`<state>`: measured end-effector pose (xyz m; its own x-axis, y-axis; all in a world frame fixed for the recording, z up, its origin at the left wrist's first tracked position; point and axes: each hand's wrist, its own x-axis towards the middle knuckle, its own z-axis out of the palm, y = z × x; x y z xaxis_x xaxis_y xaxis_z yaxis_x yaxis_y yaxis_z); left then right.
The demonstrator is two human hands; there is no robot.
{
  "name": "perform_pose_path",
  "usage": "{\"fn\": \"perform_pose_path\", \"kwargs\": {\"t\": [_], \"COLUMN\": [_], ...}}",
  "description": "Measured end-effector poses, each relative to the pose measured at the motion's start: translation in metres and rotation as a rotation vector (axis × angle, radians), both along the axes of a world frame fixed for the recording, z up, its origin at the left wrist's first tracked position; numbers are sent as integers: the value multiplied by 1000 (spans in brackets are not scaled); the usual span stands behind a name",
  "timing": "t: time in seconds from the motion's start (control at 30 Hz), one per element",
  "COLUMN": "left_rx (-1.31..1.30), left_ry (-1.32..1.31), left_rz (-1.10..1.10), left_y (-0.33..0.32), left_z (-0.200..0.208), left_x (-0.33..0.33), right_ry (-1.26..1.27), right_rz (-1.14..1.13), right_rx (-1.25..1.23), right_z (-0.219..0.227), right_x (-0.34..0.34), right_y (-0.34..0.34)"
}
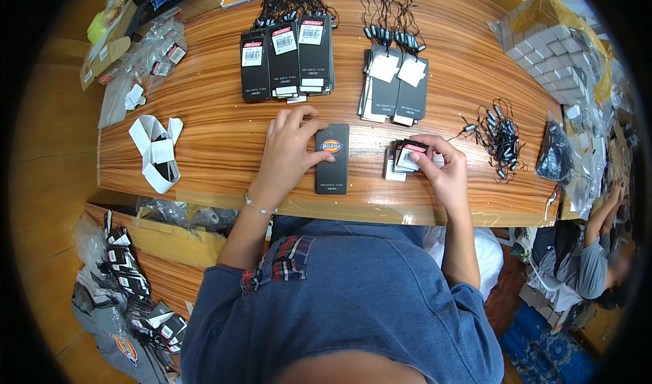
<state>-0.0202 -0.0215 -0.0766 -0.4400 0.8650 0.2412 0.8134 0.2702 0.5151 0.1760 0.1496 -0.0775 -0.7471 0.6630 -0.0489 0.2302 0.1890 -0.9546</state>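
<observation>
A black hang tag (332, 173) with a round colourful emblem lies upright on the table in front of me. My left hand (288, 145) rests at its left side, fingers apart and bent, the thumb on the tag's face and another fingertip near its upper edge. To the right, my right hand (440, 165) pinches a small label (410, 156) with a red and white print between thumb and fingers. More small labels (394, 175) lie just under and beside it. Whether the pinched label is one or a few, I cannot tell.
Stacked black tags (285, 61) with cords stand at the back, another stack (397, 88) right of them. Loose black cords (499, 139) lie at right. A white paper strip (161, 153) is at left, a box of small white pieces (543, 41) at far right. Another person's arm (604, 211) shows beyond.
</observation>
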Motion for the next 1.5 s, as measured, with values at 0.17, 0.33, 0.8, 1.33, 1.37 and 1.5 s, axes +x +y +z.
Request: {"fn": "perform_pose_path", "kwargs": {"t": [0.17, 0.33, 0.8, 1.33, 1.37, 1.5], "left_rx": [-63, 17, 275, 116, 94, 111], "left_ry": [-267, -965, -1166, -1332, -1345, -1396], "left_rz": [29, 81, 18, -360, -407, -586], "left_y": [-1, -5, 9, 55, 61, 83], "left_z": [8, 5, 27, 28, 27, 25], "left_x": [0, 0, 33, 46, 49, 70], "right_ry": [30, -11, 122, 448, 497, 702], "right_rz": [83, 132, -10, -228, -238, -228], "right_rx": [-21, -55, 490, -300, -359, -561], "right_z": [7, 10, 2, 25, 28, 23], "right_x": [-4, -7, 5, 36, 33, 21], "right_y": [-12, -16, 17, 47, 41, 19]}}
